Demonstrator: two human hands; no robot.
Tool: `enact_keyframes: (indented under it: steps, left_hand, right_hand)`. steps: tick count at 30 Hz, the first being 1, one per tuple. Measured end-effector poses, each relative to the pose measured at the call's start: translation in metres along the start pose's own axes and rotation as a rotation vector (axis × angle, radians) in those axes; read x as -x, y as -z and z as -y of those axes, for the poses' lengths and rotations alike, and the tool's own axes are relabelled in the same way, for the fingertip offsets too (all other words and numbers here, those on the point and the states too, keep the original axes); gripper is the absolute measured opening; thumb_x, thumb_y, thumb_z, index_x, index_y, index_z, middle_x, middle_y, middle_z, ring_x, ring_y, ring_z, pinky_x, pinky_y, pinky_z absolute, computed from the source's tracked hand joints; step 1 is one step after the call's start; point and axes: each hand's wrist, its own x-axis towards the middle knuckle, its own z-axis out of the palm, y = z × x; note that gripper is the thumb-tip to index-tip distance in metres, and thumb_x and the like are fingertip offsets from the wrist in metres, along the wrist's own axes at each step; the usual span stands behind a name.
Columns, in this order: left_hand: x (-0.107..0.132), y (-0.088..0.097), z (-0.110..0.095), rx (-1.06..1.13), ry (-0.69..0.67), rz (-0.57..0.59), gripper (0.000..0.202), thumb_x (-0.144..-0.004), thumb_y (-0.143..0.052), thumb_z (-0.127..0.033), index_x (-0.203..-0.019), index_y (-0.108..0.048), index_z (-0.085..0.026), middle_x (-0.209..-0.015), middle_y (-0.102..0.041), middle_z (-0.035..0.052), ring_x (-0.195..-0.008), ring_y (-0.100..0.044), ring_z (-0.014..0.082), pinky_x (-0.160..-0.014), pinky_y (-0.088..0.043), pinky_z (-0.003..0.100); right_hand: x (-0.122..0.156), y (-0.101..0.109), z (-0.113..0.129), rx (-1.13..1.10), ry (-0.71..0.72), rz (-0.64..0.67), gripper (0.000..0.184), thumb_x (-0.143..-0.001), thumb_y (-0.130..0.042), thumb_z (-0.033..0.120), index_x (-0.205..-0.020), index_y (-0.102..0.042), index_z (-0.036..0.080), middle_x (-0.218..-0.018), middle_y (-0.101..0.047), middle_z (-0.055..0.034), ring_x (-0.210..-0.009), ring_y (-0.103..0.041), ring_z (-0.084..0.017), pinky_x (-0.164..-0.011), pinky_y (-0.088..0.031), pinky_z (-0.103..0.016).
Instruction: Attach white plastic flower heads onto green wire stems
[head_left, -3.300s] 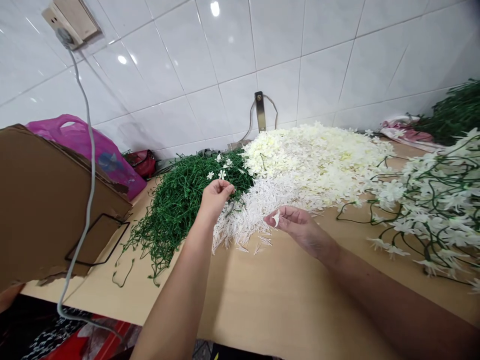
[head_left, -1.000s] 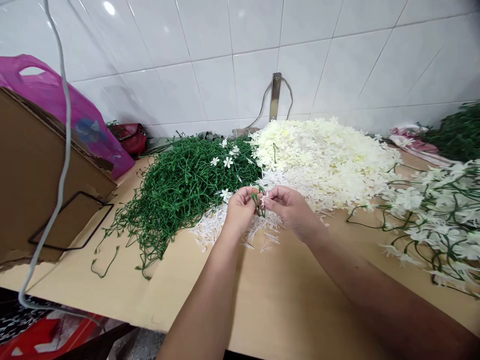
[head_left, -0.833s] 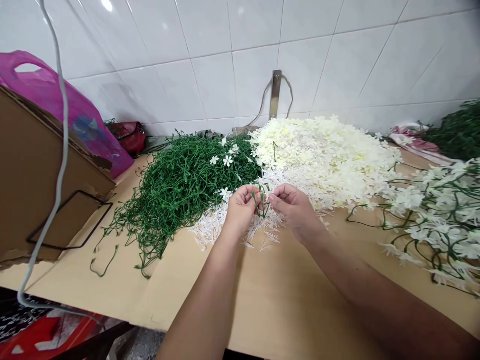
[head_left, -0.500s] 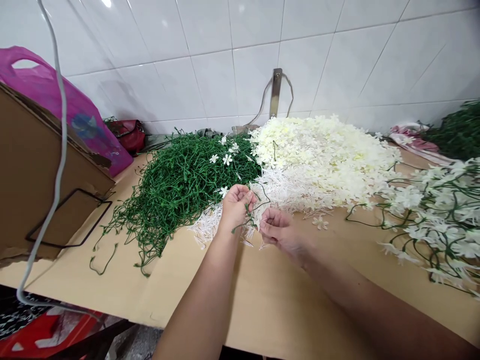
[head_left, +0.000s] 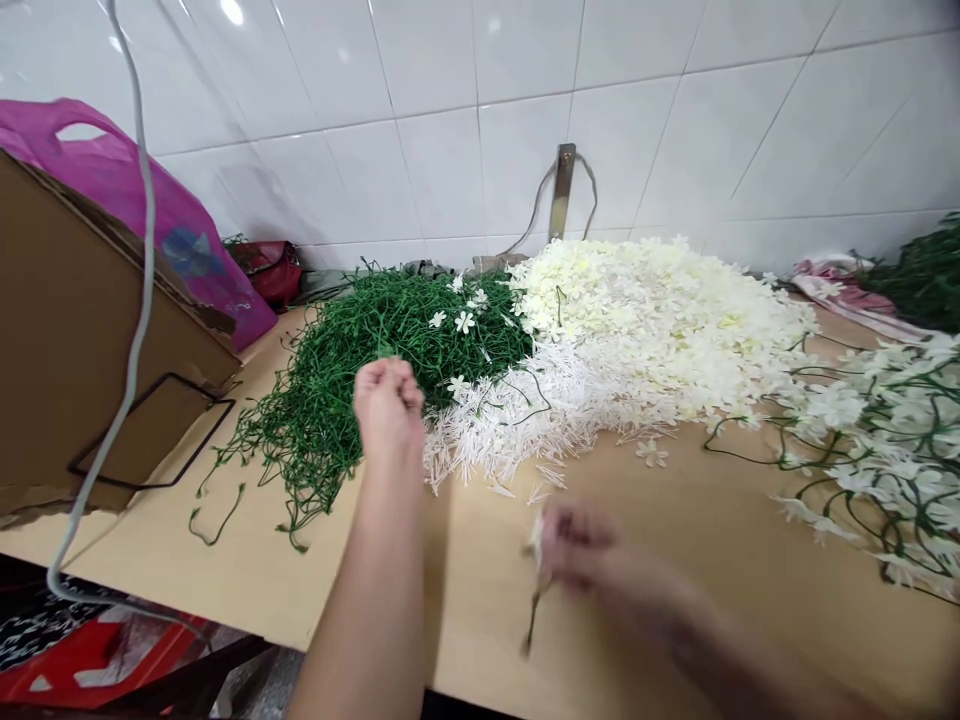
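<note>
My right hand (head_left: 585,545), smeared by motion, is closed on a green plastic stem (head_left: 531,625) that hangs down in front of the table's bare middle. Something pale, perhaps a white piece on the stem, shows beside its fingertips. My left hand (head_left: 388,400) is over the right side of the pile of green stems (head_left: 322,370), its fingers curled together; what is in them, if anything, is hidden. Thin white stamens (head_left: 517,430) lie heaped to its right. Behind them rises a mound of cream-white artificial petals (head_left: 675,310).
Finished-looking white flowers on green stems (head_left: 892,450) spread over the right side. A cardboard box (head_left: 90,350) and a purple plastic bag (head_left: 135,180) stand at the left, with a grey cable (head_left: 139,330) hanging in front. A tiled wall (head_left: 450,180) closes off the back.
My hands have parted. The left has moved left to the green pile; the right has come down toward me with the stem. The view has shifted slightly.
</note>
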Motion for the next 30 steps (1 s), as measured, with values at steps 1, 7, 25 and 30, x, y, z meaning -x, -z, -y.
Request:
enact_keyframes:
  steps: [1,7,25,30]
  left_hand:
    - [0.003,-0.001,0.000,-0.003,0.055,0.091,0.018,-0.063,-0.059,-0.011,-0.062,-0.043,-0.017,-0.051,-0.048,-0.0080,-0.036,-0.031,0.0005,-0.037,-0.020,0.013]
    - [0.034,-0.018,0.019,-0.195,0.229,0.704,0.017,-0.061,-0.069,-0.025,-0.064,-0.056,-0.014,-0.051,-0.054,-0.0023,-0.040,-0.036,0.0034,-0.040,-0.024,0.016]
    - [0.041,-0.012,0.038,-0.483,0.445,0.913,0.026,-0.062,-0.070,-0.037,-0.069,-0.060,-0.014,-0.064,-0.061,0.0018,-0.061,-0.055,0.0116,-0.059,-0.039,0.023]
    - [0.042,-0.015,0.038,-0.491,0.461,0.926,0.029,-0.060,-0.071,-0.038,-0.066,-0.059,-0.012,-0.061,-0.060,0.0002,-0.058,-0.052,0.0087,-0.057,-0.037,0.021]
  right_hand:
    - [-0.002,0.004,0.014,0.018,0.092,-0.038,0.029,-0.060,-0.071,0.037,-0.057,-0.049,0.019,-0.049,-0.047,0.0039,-0.042,-0.035,-0.006,-0.040,-0.024,-0.020]
    - [-0.057,0.028,0.111,0.427,0.551,-0.386,0.017,-0.065,-0.069,0.024,-0.062,-0.054,0.018,-0.056,-0.054,0.0008,-0.050,-0.047,-0.009,-0.050,-0.037,-0.026]
    - [-0.034,0.054,0.040,-0.158,0.181,-0.045,0.015,-0.065,-0.072,0.025,-0.066,-0.059,0.016,-0.071,-0.064,0.0001,-0.077,-0.061,-0.012,-0.085,-0.048,-0.034]
    - [-0.037,0.057,0.038,-0.164,0.170,-0.068,0.016,-0.065,-0.072,0.024,-0.062,-0.058,0.015,-0.067,-0.064,0.0006,-0.074,-0.062,-0.012,-0.085,-0.049,-0.036]
